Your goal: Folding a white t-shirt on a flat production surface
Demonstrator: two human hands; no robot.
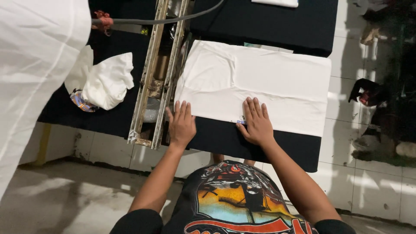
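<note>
Now the folded white garment (260, 82), which lies on the black table (299, 147), is pressed flat at its near edge by the left hand (181, 123) and the right hand (256, 121), fingers spread and nothing pinched, and it is best smoothed outward evenly.

The person wears a black short-sleeved T-shirt (236, 203). Its sleeves end above the elbows, leaving both forearms bare down to the hands. Across the front of the shirt spreads a large printed picture: a dark figure in the middle against bands of orange, yellow and pale blue, with red and white ornament above it and curved red lettering below.
</note>
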